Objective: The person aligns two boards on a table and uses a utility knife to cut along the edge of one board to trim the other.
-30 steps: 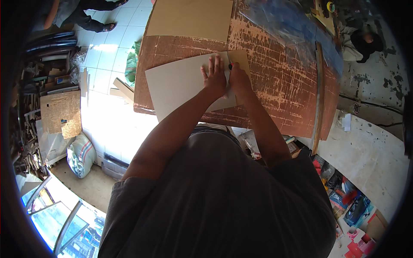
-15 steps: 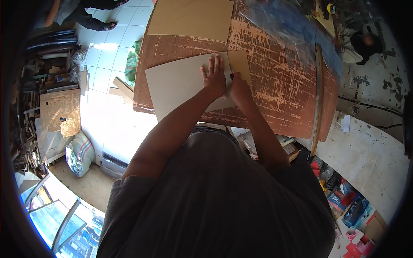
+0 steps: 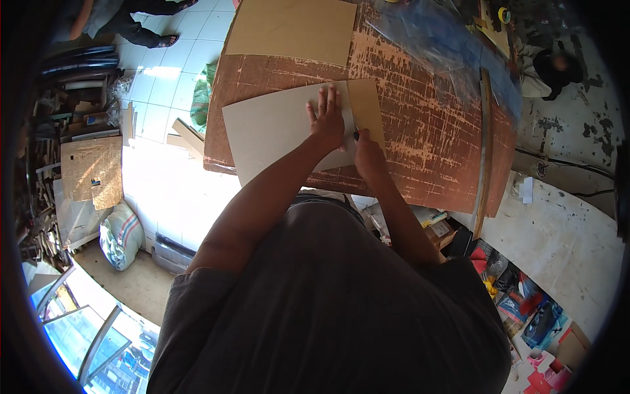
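Observation:
A grey cardboard sheet (image 3: 269, 125) lies over a brown board piece (image 3: 365, 98), which shows along its right side. Pressed flat on the grey sheet near its right edge is my left hand (image 3: 327, 121), its fingers spread. My right hand (image 3: 371, 156) is closed round a small dark-handled cutter (image 3: 356, 134), whose tip rests by the line where grey meets brown. Most of the cutter is hidden in the fingers. Under both sheets is a worn reddish-brown work board (image 3: 426, 144) covered in cut marks.
Another brown board sheet (image 3: 289, 29) lies at the far side. Clear plastic sheeting (image 3: 426, 46) and a wooden strip (image 3: 484, 151) lie to the right. A person's foot (image 3: 168, 41) shows far left, and another person (image 3: 554, 69) is at the far right. Scrap wood stands at left.
My right hand has drawn the cutter a short way toward me along the sheet's edge. My left hand stays in place on the grey sheet.

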{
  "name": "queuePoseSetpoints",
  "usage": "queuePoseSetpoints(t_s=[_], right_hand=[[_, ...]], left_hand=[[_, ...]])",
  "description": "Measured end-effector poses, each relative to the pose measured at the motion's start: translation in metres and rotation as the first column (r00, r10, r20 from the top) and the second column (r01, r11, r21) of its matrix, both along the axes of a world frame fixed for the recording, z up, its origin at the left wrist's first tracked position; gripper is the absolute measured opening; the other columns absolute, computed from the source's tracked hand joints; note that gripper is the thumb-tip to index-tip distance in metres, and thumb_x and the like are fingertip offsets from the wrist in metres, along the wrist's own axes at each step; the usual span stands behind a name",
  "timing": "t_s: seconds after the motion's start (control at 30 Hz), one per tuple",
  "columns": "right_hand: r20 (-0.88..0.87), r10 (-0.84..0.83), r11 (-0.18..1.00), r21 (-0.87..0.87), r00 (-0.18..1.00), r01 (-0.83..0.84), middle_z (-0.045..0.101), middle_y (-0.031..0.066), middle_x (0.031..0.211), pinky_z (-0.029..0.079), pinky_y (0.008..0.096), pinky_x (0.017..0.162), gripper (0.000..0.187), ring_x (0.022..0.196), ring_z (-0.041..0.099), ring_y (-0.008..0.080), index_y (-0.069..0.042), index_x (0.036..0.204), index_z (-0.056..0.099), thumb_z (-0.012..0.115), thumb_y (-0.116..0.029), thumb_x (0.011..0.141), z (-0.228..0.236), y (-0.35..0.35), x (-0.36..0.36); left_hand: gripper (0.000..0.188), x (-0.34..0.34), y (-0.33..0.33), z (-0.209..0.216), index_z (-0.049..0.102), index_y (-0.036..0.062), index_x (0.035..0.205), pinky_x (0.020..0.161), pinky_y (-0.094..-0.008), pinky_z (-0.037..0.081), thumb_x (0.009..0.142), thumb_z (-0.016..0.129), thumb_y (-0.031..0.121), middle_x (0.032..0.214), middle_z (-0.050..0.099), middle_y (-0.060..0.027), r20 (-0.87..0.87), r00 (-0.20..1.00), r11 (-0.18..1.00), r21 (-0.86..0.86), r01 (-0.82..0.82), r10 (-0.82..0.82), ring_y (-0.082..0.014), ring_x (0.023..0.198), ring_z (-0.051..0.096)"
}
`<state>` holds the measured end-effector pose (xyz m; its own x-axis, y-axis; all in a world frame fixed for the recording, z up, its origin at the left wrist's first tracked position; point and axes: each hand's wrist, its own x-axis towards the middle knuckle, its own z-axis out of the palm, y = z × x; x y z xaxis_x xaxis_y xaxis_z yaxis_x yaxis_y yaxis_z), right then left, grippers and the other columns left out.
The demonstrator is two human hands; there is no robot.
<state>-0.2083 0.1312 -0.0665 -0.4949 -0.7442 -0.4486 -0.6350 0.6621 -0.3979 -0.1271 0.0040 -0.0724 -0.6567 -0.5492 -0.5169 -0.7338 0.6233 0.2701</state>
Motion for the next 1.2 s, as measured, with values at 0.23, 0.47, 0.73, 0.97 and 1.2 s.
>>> queuePoseSetpoints(t_s=[0.23, 0.47, 0.73, 0.97, 1.2], right_hand=[[-0.028, 0.028, 0.998, -0.049, 0.999, -0.03, 0.065, 0.0305, 0.086, 0.049, 0.0579, 0.073, 0.021, 0.086, 0.065, 0.0483, 0.003, 0.109, 0.046, 0.046, -0.016, 0.1, -0.009, 0.027, 0.007], [-0.105, 0.05, 0.99, -0.124, 0.993, -0.063, 0.064, 0.0309, 0.089, 0.047, 0.0589, 0.074, 0.024, 0.088, 0.064, 0.0491, 0.004, 0.11, 0.046, 0.047, -0.018, 0.101, -0.003, 0.049, 0.018], [0.011, -0.012, 0.999, -0.052, 1.0, 0.012, 0.065, 0.0313, 0.094, 0.047, 0.0593, 0.075, 0.026, 0.089, 0.063, 0.0491, 0.002, 0.116, 0.045, 0.045, -0.019, 0.101, -0.003, 0.075, 0.026], [0.028, -0.025, 0.999, 0.031, 0.999, 0.024, 0.066, 0.0297, 0.091, 0.048, 0.059, 0.072, 0.032, 0.085, 0.064, 0.0491, -0.001, 0.126, 0.039, 0.045, -0.019, 0.101, -0.009, 0.094, 0.031], [0.057, -0.053, 0.995, 0.092, 0.997, 0.047, 0.066, 0.0298, 0.095, 0.049, 0.0581, 0.076, 0.031, 0.092, 0.065, 0.047, -0.004, 0.126, 0.043, 0.044, -0.022, 0.101, -0.012, 0.112, 0.036]], left_hand=[[0.149, 0.0, 0.001, 0.0, -0.006, -0.0018, 0.154, 0.117, -0.0652, 0.011, 0.053, 0.095, 0.04, 0.163, -0.015, -0.0176, -0.011, 1.0, 1.0, -0.001, 0.0, 0.0, -0.0386, 0.151, -0.01], [0.147, 0.002, 0.001, -0.003, -0.004, -0.0035, 0.154, 0.116, -0.0669, 0.013, 0.054, 0.094, 0.04, 0.162, -0.014, -0.0201, -0.03, 0.999, 1.0, -0.019, 0.01, -0.01, -0.0407, 0.15, -0.008], [0.147, 0.0, 0.001, 0.0, -0.007, -0.0027, 0.154, 0.117, -0.0655, 0.011, 0.055, 0.094, 0.039, 0.162, -0.017, -0.0186, -0.022, 1.0, 1.0, 0.002, 0.004, -0.004, -0.0396, 0.15, -0.011], [0.147, 0.001, 0.001, 0.003, -0.008, -0.0027, 0.154, 0.117, -0.065, 0.011, 0.057, 0.093, 0.041, 0.162, -0.017, -0.0189, -0.002, 1.0, 1.0, -0.007, 0.017, -0.017, -0.0398, 0.15, -0.011], [0.145, 0.0, 0.001, 0.001, -0.008, -0.0021, 0.154, 0.117, -0.0648, 0.01, 0.058, 0.093, 0.04, 0.162, -0.016, -0.0187, 0.007, 1.0, 1.0, -0.009, 0.021, -0.021, -0.0387, 0.15, -0.012]])
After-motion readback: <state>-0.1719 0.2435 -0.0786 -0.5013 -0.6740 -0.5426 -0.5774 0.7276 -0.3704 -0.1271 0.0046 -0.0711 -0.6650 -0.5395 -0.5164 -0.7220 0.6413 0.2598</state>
